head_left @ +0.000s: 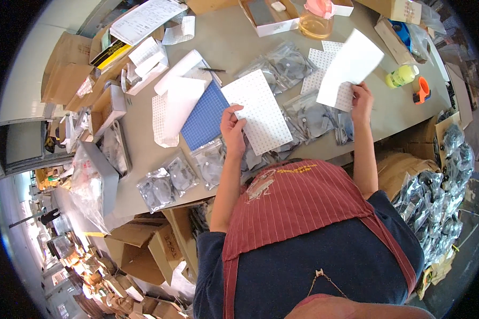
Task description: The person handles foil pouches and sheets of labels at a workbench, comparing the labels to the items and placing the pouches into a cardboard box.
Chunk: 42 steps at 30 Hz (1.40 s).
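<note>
The left hand (232, 130) pinches a dotted sheet (258, 111) above the table (141, 130); the right hand (361, 100) clamps a curling plain sheet (351, 64). The sheets are apart, neither set down yet; bagged grey parts (311, 116) lie nearby.

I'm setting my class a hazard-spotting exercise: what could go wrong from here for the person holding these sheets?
The plain white sheet bends above the right hand, so it might crease. The jug of amber liquid shares the table with loose papers; if knocked over, it could wet them. Some plastic bags lie close to the table's near edge, where an arm may brush them off.
</note>
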Motion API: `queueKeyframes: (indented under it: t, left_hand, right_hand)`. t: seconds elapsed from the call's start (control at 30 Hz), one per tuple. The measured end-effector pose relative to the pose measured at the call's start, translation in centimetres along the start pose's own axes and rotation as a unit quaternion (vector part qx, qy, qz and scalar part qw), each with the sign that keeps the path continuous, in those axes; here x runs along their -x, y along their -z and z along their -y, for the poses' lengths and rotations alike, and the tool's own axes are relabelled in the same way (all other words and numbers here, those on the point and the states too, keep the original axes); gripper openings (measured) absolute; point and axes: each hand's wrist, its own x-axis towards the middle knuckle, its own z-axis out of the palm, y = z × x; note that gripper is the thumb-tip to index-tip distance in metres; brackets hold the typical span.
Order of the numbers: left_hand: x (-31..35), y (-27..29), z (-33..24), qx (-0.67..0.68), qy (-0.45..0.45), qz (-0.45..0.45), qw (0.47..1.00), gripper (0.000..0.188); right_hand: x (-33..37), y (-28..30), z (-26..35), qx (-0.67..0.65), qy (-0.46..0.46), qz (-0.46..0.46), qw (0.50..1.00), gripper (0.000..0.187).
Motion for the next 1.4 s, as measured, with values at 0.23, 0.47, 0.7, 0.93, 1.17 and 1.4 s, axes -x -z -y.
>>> queueKeyframes:
  t: [0.23,0.47,0.7,0.93,1.17,1.4]
  left_hand:
    - [-0.1,-3.2,-6.1,-0.049,-0.085,-0.007,0.995,0.032]
    - [0.0,-5.8,-11.0,-0.059,-0.149,-0.013,0.987,0.030]
    - [0.4,-8.0,-13.5,-0.043,-0.161,0.007,0.986,0.032]
    - [-0.2,-8.1,-12.4,-0.078,-0.181,-0.022,0.980,0.034]
    - [-0.6,-9.7,-10.0,-0.095,-0.082,-0.094,0.988,0.036]
    - [-0.2,-10.0,-8.0,-0.115,-0.043,-0.094,0.988,0.040]
  right_hand:
    - [-0.7,5.6,1.2,-0.008,0.023,-0.027,0.999,0.010]
    - [1.0,7.0,-0.1,-0.062,0.050,0.093,0.992,0.019]
    - [-2.7,9.2,-1.4,-0.073,0.171,0.162,0.969,0.021]
    - [0.6,5.0,4.3,0.010,0.037,-0.009,0.999,0.023]
    - [-1.0,3.0,3.5,0.682,0.033,-0.028,0.730,0.071]
    - [-0.4,-0.4,3.2,0.695,-0.007,0.013,0.719,0.085]
